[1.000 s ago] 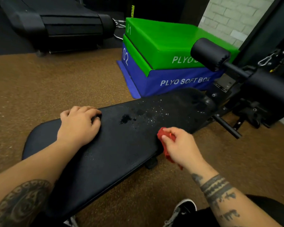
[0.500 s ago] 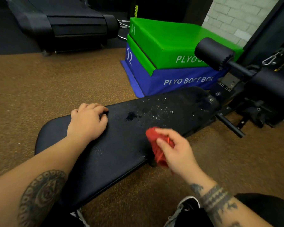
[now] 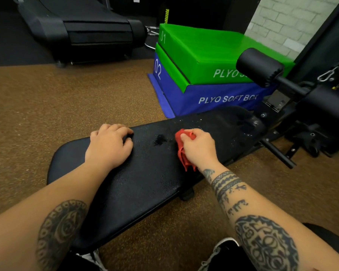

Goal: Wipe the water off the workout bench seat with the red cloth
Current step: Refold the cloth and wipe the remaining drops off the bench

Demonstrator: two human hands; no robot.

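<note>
The crumpled red cloth is bunched into a loose wad. Its top is pinched between the thumb and curled fingers of the right hand, and its folds hang down below the palm onto the pad. It sits on the black, pebble-textured padded surface of the workout bench, towards the near edge and about midway along. Just to its left lies a small dark patch of water. Fine bright droplets are scattered across the pad beyond it.

The left hand rests palm-down on the surface, well apart from the cloth. Its fingers are curled at the far edge, gripping the pad. Both forearms carry dark tattoos.

The surface runs diagonally from lower left to upper right, where it meets a black metal frame with a round black foam roller pad on a bar. Under it is brown speckled rubber flooring.

Beyond the bench stand two stacked soft boxes. A green one marked "01" sits on a blue one marked "02" and lettered "PLYO SOFT BOX". A black treadmill stands on darker flooring at the upper left. A pale brick wall shows at the upper right. The toe of a dark shoe with light laces is at the bottom edge.
</note>
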